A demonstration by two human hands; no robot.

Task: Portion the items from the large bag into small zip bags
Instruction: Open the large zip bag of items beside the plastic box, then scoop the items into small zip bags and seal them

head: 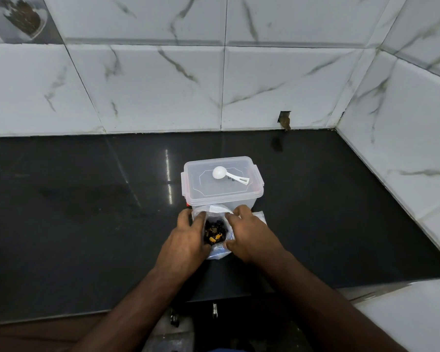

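At centre frame, the left hand (pixel 188 232) pinches the left edge of a clear plastic bag of dark and orange pieces (pixel 214 233); the right hand (pixel 249 232) grips its right edge. The bag's long axis runs bottom to top of frame, mouth toward the lidded translucent plastic box (pixel 221 189) just above. A white plastic scoop (pixel 229 175) lies on the lid, handle pointing right.

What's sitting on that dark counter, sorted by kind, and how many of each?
Lidded clear plastic box: 1
White scoop, lying on the box lid: 1
Clear bag of dark and orange bits, held by the left hand and right hand: 1
Flat plastic bags beside the right hand: count unclear
Total: 3 clearly countable
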